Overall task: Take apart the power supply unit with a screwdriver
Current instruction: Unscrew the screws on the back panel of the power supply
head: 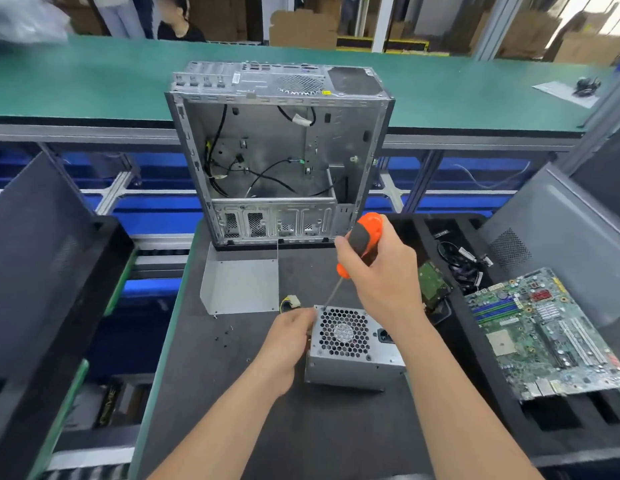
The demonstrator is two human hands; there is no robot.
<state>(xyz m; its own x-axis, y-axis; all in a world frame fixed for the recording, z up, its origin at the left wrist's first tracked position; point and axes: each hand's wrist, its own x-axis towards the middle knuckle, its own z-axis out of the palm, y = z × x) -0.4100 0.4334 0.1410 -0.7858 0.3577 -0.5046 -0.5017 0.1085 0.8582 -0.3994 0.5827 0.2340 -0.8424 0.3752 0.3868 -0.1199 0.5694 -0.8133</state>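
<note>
Currently, the person is working on a corner screw of the power supply [353,351], an early step of taking it apart, judging by the cover sitting fully closed. The right hand [383,275] is wrapping all its fingers around the orange-and-grey handle of the screwdriver [363,239], and the shaft is slanting down toward 7 o'clock. Its tip is sitting at the 10 o'clock corner of the fan face. The left hand [289,337] is gripping the box at its 9 o'clock side, fingers curled against the edge, steadying it.

The power supply is lying on the dark table [301,434], at 6 o'clock from the empty computer case [277,150], with a circuit board [544,337] at its 3 o'clock. It is showing as a plain grey metal box, fan face up, with a honeycomb grille over the fan and a black socket beside it. Yellow and black wires with a pale plug [292,301] are trailing out at 11 o'clock.

Next, the tip probably needs to be seated squarely in the screw head, with downward pressure as the handle is turning, while the other hand is keeping the box from twisting. Small loose screws [229,332] are lying at 9 o'clock.
</note>
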